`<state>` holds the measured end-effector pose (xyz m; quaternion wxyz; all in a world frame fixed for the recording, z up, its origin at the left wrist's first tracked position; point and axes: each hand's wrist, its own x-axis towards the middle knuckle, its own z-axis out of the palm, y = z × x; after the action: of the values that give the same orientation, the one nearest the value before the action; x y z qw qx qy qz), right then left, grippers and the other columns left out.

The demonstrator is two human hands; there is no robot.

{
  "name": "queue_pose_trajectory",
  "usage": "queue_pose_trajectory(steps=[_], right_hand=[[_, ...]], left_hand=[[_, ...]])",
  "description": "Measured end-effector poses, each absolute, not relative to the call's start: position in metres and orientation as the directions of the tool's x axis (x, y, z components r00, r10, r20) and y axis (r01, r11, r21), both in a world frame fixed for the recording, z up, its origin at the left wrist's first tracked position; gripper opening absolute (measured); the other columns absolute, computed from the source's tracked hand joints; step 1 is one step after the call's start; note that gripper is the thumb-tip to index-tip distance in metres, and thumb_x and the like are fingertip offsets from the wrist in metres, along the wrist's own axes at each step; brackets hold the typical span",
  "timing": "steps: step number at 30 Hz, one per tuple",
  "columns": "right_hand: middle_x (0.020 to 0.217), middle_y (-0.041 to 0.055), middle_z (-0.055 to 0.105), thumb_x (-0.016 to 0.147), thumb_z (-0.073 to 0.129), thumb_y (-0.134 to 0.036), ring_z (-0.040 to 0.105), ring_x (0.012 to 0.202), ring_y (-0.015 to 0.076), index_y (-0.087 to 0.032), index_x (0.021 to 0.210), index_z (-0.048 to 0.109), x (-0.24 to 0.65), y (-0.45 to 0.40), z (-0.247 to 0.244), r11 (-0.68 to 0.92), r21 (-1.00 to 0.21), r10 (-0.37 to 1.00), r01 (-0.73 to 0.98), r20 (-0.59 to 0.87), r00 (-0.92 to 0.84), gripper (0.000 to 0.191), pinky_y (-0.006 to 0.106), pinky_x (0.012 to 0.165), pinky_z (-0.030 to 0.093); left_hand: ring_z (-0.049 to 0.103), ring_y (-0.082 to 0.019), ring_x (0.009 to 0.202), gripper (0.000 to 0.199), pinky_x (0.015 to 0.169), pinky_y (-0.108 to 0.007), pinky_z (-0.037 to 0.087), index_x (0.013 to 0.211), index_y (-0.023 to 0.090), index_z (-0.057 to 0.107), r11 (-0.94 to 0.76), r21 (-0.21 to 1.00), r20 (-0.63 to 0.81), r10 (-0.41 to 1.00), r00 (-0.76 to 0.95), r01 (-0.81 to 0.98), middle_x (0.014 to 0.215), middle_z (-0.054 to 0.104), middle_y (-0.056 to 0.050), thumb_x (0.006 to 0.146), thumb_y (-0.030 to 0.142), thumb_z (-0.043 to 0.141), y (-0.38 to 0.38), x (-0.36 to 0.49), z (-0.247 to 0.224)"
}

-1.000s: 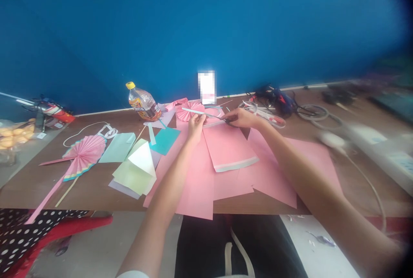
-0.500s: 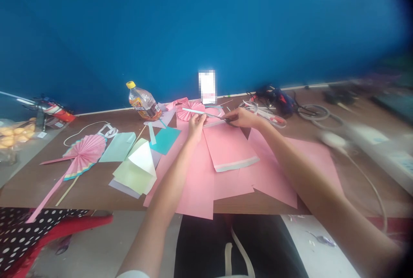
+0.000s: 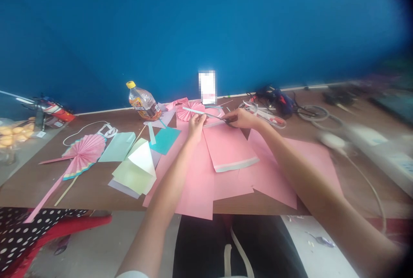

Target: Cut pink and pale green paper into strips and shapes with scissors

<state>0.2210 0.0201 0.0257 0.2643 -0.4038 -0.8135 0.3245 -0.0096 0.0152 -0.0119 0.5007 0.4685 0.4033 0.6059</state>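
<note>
My left hand point(image 3: 196, 126) pinches a narrow pale paper strip point(image 3: 191, 110) that sticks out to the left. Dark-handled scissors point(image 3: 228, 121) are gripped in my right hand point(image 3: 242, 118), their blades pointing left toward my left fingertips and the strip. Whether the blades touch the strip is too small to tell. Below both hands lies a pink sheet point(image 3: 227, 144) with a pale band along its near edge, on top of larger pink sheets point(image 3: 196, 183). A pleated pink fan point(image 3: 190, 111) rests just behind the strip.
A yellow-capped bottle point(image 3: 145, 103) stands at the back left. Green folded paper point(image 3: 134, 172), a teal sheet point(image 3: 165, 139) and a round pink fan point(image 3: 84, 153) lie on the left. Cables point(image 3: 314, 113) and a white power strip point(image 3: 383, 149) are on the right of the brown table point(image 3: 93, 192).
</note>
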Motion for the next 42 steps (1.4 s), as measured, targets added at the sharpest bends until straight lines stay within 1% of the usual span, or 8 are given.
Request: queue_pose_trajectory(steps=[7, 10, 17, 28, 32, 36, 42], right_hand=[[0.075, 0.0028, 0.068, 0.065, 0.059, -0.024, 0.053, 0.062, 0.0128, -0.013, 0.107, 0.074, 0.216, 0.016, 0.028, 0.458, -0.773, 0.823, 0.438, 0.182, -0.539, 0.046, 0.023, 0.057, 0.041], [0.072, 0.0030, 0.067, 0.064, 0.060, -0.024, 0.052, 0.061, 0.0132, -0.012, 0.104, 0.075, 0.214, 0.013, 0.032, 0.453, -0.774, 0.834, 0.442, 0.192, -0.518, 0.045, 0.023, 0.057, 0.040], [0.064, 0.0007, 0.062, 0.065, 0.060, -0.026, 0.049, 0.058, 0.0124, -0.012, 0.105, 0.075, 0.210, 0.010, 0.034, 0.457, -0.772, 0.839, 0.442, 0.208, -0.504, 0.045, 0.023, 0.055, 0.038], [0.060, -0.0002, 0.060, 0.066, 0.060, -0.026, 0.047, 0.056, 0.0121, -0.012, 0.102, 0.076, 0.210, 0.012, 0.030, 0.462, -0.773, 0.839, 0.435, 0.223, -0.496, 0.042, 0.023, 0.055, 0.036], [0.061, -0.0001, 0.061, 0.066, 0.059, -0.026, 0.047, 0.056, 0.0117, -0.012, 0.105, 0.075, 0.211, 0.013, 0.027, 0.473, -0.763, 0.835, 0.441, 0.228, -0.501, 0.044, 0.023, 0.055, 0.036], [0.063, 0.0009, 0.063, 0.066, 0.060, -0.026, 0.048, 0.057, 0.0122, -0.012, 0.105, 0.075, 0.212, 0.017, 0.023, 0.500, -0.750, 0.824, 0.434, 0.257, -0.505, 0.044, 0.023, 0.055, 0.037], [0.075, 0.0027, 0.068, 0.068, 0.058, -0.024, 0.052, 0.061, 0.0124, -0.013, 0.107, 0.075, 0.219, 0.023, 0.019, 0.534, -0.720, 0.806, 0.443, 0.277, -0.523, 0.044, 0.023, 0.057, 0.037]], left_hand=[[0.061, -0.010, 0.068, 0.028, 0.067, -0.024, 0.049, 0.080, 0.017, 0.066, -0.179, 0.958, 0.170, 0.984, -0.058, -0.225, 0.078, 0.068, -0.004, 0.071, 0.042, 0.073, 0.018, -0.008, -0.017], [0.062, -0.010, 0.067, 0.030, 0.068, -0.024, 0.049, 0.079, 0.016, 0.065, -0.174, 0.958, 0.162, 0.984, -0.069, -0.229, 0.076, 0.068, -0.004, 0.069, 0.043, 0.074, 0.018, -0.007, -0.016], [0.061, -0.009, 0.066, 0.029, 0.067, -0.024, 0.049, 0.079, 0.017, 0.065, -0.178, 0.956, 0.166, 0.984, -0.070, -0.236, 0.075, 0.067, -0.003, 0.070, 0.044, 0.073, 0.020, -0.006, -0.018], [0.060, -0.009, 0.065, 0.027, 0.066, -0.023, 0.050, 0.075, 0.017, 0.065, -0.186, 0.956, 0.175, 0.982, -0.068, -0.226, 0.073, 0.067, -0.002, 0.070, 0.042, 0.074, 0.017, -0.007, -0.013], [0.059, -0.008, 0.064, 0.028, 0.066, -0.022, 0.049, 0.074, 0.017, 0.065, -0.185, 0.952, 0.175, 0.983, -0.063, -0.244, 0.071, 0.066, -0.001, 0.068, 0.042, 0.075, 0.017, -0.007, -0.012], [0.060, -0.008, 0.064, 0.027, 0.065, -0.021, 0.049, 0.076, 0.017, 0.066, -0.176, 0.956, 0.165, 0.984, -0.066, -0.234, 0.074, 0.067, -0.002, 0.070, 0.042, 0.074, 0.017, -0.007, -0.014], [0.059, -0.007, 0.063, 0.026, 0.064, -0.020, 0.048, 0.077, 0.018, 0.063, -0.125, 0.956, 0.117, 0.992, -0.047, -0.267, 0.075, 0.066, -0.001, 0.072, 0.041, 0.073, 0.017, -0.009, -0.010]])
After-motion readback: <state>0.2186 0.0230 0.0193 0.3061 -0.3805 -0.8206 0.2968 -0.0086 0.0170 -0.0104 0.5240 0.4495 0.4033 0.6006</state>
